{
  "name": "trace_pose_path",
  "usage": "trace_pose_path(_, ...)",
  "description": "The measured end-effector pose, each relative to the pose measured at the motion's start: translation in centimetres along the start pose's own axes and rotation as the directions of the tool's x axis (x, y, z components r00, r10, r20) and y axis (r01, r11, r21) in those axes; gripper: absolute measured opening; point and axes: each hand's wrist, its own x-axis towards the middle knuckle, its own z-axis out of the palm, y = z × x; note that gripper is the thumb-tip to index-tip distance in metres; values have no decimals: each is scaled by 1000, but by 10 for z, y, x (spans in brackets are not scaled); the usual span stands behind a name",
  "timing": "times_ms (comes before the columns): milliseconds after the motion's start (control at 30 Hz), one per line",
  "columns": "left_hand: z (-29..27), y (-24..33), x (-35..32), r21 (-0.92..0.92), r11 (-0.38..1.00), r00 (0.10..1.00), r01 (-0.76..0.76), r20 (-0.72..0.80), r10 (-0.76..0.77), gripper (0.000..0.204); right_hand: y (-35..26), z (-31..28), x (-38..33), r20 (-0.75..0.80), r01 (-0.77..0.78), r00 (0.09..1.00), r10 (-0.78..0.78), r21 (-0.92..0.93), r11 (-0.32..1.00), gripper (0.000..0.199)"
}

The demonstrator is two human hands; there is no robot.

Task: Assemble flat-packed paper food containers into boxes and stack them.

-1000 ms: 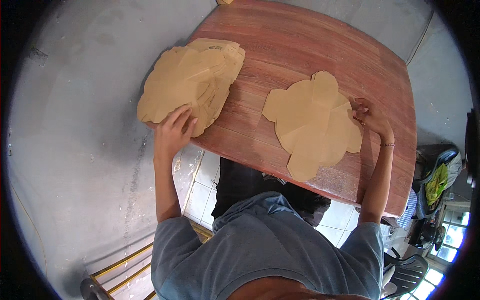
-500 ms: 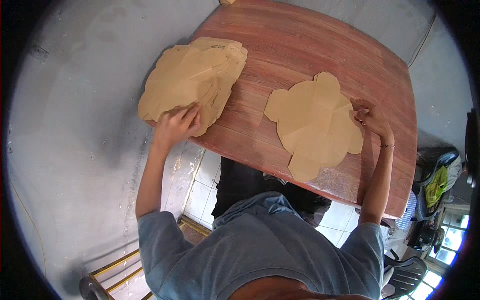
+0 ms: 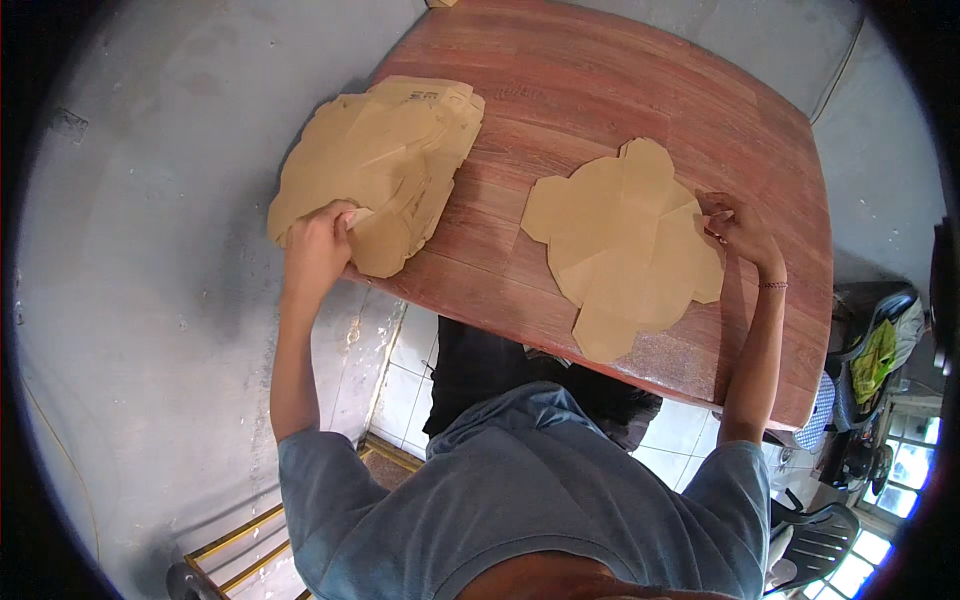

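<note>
A stack of flat brown cardboard blanks [image 3: 350,150] with rounded flaps lies at the table's left edge. My left hand [image 3: 316,245] is closed on the near edge of the top cardboard blank, its thumb and fingers pinching it. Further right, a smaller pile of cardboard blanks [image 3: 625,240] lies flat, creased across the middle, with lobed flaps around it. Beside this pile's right edge is my right hand [image 3: 740,235], thumb and forefinger apart and loosely bent, the fingertips at the cardboard's rim. Whether it presses on the rim I cannot tell.
The reddish-brown wood-pattern table [image 3: 530,120] stands against a grey wall [image 3: 170,200] on the left. At lower right are a dark plastic chair [image 3: 820,545] and a yellow-green cloth [image 3: 873,362] among other items. A yellow metal frame [image 3: 235,545] stands at lower left.
My left hand has moved left and slightly nearer along the stack's near edge, gripping the top blank there. My right hand has stayed by the right pile.
</note>
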Motion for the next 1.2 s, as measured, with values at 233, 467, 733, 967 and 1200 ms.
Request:
trace_pose_path(233,-10,-15,10,-179,978,991,111,98,-94,12,4,2,2,-7,60,998,-60,9,998,46)
trace_pose_path(467,7,-65,16,-505,829,941,240,332,-70,17,-4,2,-1,6,45,999,-45,42,998,48)
trace_pose_path(733,13,-95,31,-582,687,791,436,611,16,38,1,2,3,28,77,997,-76,-28,997,49)
trace_pose_path(967,11,-86,33,-530,800,868,281,497,24,23,8,5,6,12,50,999,-50,-3,999,51)
trace_pose_path(1200,-48,-68,44,-113,992,883,50,-459,-97,20,4,6,5,-18,114,993,-114,32,993,45)
